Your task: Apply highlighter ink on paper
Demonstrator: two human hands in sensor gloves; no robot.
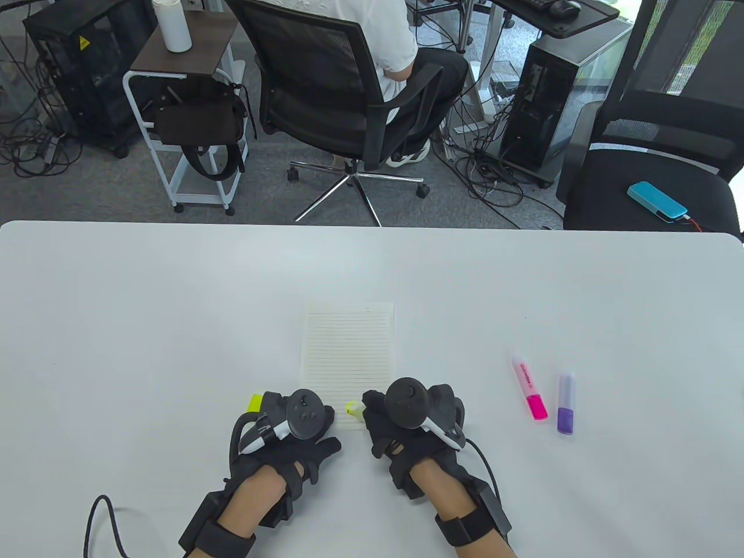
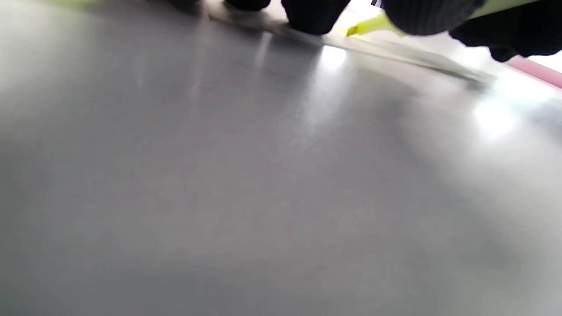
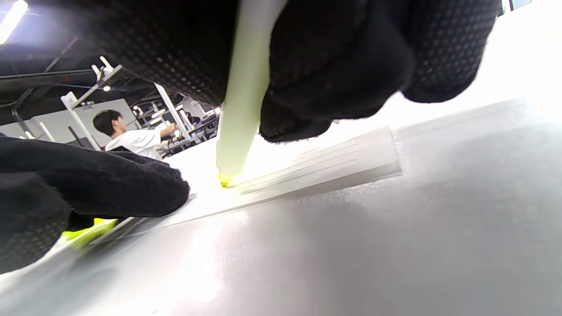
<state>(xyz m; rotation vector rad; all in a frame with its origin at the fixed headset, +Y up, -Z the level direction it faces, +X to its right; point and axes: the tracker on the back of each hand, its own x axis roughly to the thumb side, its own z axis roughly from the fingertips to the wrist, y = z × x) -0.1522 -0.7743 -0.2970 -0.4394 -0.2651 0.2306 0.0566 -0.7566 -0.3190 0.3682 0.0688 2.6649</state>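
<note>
A lined sheet of paper (image 1: 349, 354) lies on the white table (image 1: 145, 325). My right hand (image 1: 407, 415) grips an uncapped yellow highlighter (image 1: 353, 408); its tip touches the paper near the bottom edge, as the right wrist view shows (image 3: 225, 179). My left hand (image 1: 290, 424) rests on the paper's lower left corner and holds down the sheet; the yellow cap (image 1: 255, 402) shows at its far left side. In the left wrist view the highlighter tip (image 2: 369, 27) shows above the paper edge (image 2: 417, 55).
A pink highlighter (image 1: 529, 388) and a purple highlighter (image 1: 567, 404) lie capped to the right of the paper. Beyond the table's far edge a person sits in an office chair (image 1: 349, 93); another chair (image 1: 651, 174) stands at the right.
</note>
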